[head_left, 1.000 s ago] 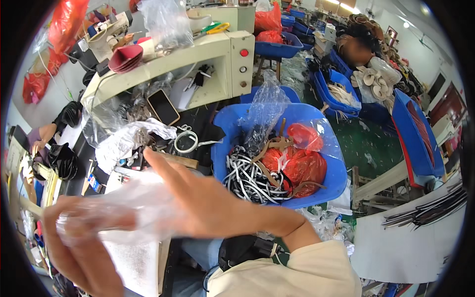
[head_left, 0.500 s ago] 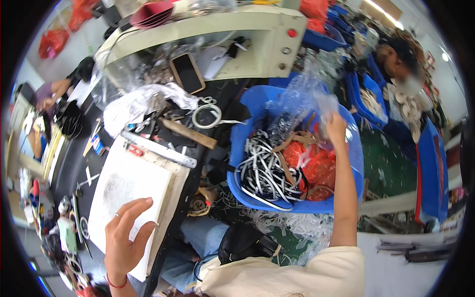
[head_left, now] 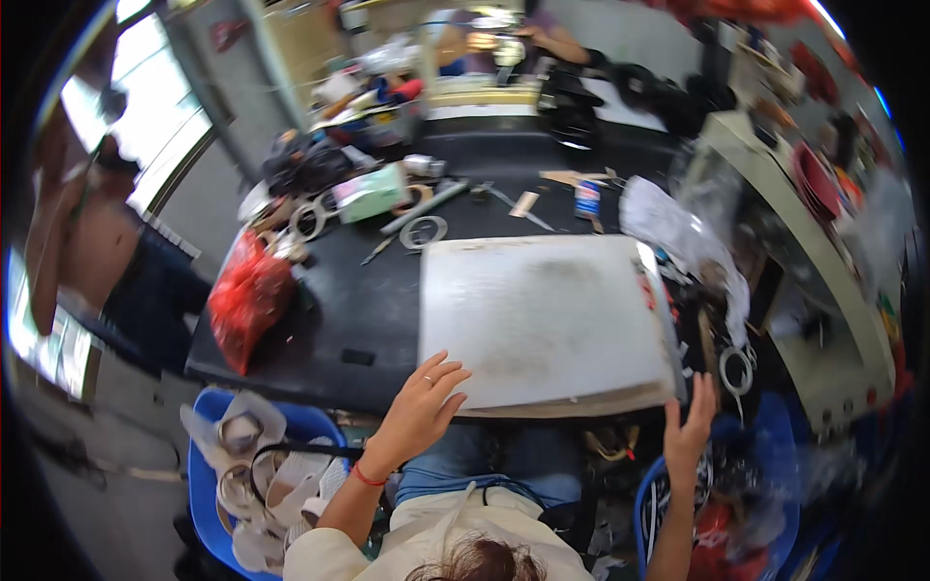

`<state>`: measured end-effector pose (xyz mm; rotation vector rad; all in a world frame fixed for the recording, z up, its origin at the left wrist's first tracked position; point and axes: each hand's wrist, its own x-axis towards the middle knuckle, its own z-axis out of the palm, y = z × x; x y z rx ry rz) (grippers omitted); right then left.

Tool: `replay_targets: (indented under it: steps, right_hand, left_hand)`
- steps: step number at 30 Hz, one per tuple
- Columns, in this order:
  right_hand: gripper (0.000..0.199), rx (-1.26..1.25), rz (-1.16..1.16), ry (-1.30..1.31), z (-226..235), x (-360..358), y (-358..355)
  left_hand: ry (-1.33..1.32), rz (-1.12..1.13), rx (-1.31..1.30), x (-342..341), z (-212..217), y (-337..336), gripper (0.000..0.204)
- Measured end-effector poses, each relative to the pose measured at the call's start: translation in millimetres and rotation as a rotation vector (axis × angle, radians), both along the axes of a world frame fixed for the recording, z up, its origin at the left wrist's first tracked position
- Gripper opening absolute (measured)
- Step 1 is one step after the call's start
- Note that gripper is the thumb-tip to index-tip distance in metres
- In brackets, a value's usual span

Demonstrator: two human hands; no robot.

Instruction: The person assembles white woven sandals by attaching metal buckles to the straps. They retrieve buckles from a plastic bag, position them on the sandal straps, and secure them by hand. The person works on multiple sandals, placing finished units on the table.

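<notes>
A worn white board (head_left: pixel 542 320) lies on the black worktable in front of me. My left hand (head_left: pixel 421 407) hovers at the board's near left corner, fingers stretched out, holding nothing. Beside the near right corner, my right hand (head_left: pixel 690 426) is raised with its fingers apart and nothing in it. Below that hand is a blue bin (head_left: pixel 644 523) with red plastic and black and white strips inside. A metal ruler (head_left: pixel 668 310) runs along the board's right edge.
A red plastic bag (head_left: pixel 250 300) sits at the table's left end. Another blue bin (head_left: pixel 203 474) with shoe parts stands at lower left. Tape rolls, tools and a crumpled white bag (head_left: pixel 678 228) lie further back. One person stands at left; another works at the far side.
My view has swung left. My right hand has come away from the blue bin, where it was at the clear plastic, and is now empty beside the board. The left hand stays open.
</notes>
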<state>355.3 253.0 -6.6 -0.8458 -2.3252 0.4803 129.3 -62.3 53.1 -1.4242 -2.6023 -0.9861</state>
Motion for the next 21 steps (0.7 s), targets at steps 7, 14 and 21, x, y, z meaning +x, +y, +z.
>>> replay_targets:
  steps: [7,14,21]
  right_hand:
    - [0.056,0.136,0.731,-0.143,13,-209,-91]
    - [0.06,0.163,0.638,-0.41,14,-261,-109]
    - [0.059,0.185,0.622,-0.451,18,-267,-117]
  left_hand:
    - [0.046,0.467,0.076,-57,-56,-105,0.038]
    - [0.148,0.373,-0.039,-107,-78,-115,0.031]
    - [-0.15,0.584,0.24,-132,-74,-120,0.013]
